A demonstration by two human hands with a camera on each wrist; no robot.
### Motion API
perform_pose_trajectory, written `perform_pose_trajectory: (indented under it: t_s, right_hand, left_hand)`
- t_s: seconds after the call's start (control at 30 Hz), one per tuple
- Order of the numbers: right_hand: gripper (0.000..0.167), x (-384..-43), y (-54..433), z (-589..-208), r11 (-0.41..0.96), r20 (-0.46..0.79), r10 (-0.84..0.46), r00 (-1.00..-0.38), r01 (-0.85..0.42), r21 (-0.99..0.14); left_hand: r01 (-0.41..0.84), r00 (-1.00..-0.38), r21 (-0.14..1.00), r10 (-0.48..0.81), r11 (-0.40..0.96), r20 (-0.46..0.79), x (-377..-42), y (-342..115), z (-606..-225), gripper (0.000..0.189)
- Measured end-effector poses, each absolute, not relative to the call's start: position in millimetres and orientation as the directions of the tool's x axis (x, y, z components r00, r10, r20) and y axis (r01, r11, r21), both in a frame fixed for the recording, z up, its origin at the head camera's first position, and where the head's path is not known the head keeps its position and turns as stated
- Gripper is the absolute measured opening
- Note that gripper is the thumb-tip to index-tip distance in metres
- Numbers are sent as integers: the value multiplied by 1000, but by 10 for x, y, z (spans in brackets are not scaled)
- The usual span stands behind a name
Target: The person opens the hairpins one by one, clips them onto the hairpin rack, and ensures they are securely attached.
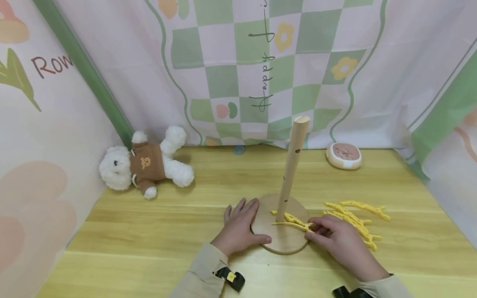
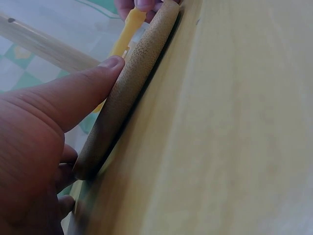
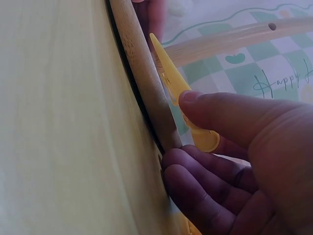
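Observation:
A pale wooden post (image 1: 292, 165) with small dark holes rises from a round wooden base (image 1: 264, 221). My left hand (image 1: 242, 227) rests at the base's left rim, fingers spread and thumb lying on the disc. At the right rim, my right hand (image 1: 340, 242) pinches the end of a yellow alligator hair clip (image 1: 298, 224) between thumb and fingers. The clip's two long arms are spread, one behind the post's foot and one in front; contact with the post cannot be told. In the right wrist view, the thumb presses near the broad end of the clip (image 3: 171, 73).
More yellow hair clips (image 1: 350, 219) lie in a loose pile right of the base. A white plush toy in a brown shirt (image 1: 149, 163) lies at back left. A small blue ring (image 1: 239, 150) and a white-and-pink rounded device (image 1: 344, 156) sit near the back curtain.

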State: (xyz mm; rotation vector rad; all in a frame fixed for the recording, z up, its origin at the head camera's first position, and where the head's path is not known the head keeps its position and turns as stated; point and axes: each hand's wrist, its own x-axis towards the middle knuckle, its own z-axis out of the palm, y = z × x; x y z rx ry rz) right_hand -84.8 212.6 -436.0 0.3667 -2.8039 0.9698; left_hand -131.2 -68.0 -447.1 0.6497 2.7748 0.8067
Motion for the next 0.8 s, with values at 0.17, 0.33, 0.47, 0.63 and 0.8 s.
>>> perform_pose_trajectory:
  t_s: [0.17, 0.33, 0.47, 0.63, 0.8]
  right_hand:
    - [29, -846, 2128, -4350, 767, 215, -183, -959, -276, -579]
    - [30, -843, 2123, -4326, 774, 199, -182, -963, -265, -575]
    - [30, -845, 2117, -4315, 778, 204, -188, -961, -273, -566]
    - [28, -850, 2110, -4316, 784, 231, -193, -953, -292, -547]
    - [28, -849, 2107, -4316, 786, 235, -197, -952, -297, -542]
  left_hand:
    - [362, -888, 549, 458, 753, -43, -1319, -671, -4480, 110]
    - [360, -888, 553, 458, 751, -44, -1316, -668, -4474, 110]
    - [360, -887, 554, 459, 751, -46, -1318, -668, -4477, 110]
    - [358, -887, 556, 460, 750, -50, -1324, -671, -4477, 110]
    - [352, -888, 563, 458, 748, -53, -1318, -668, -4461, 110]
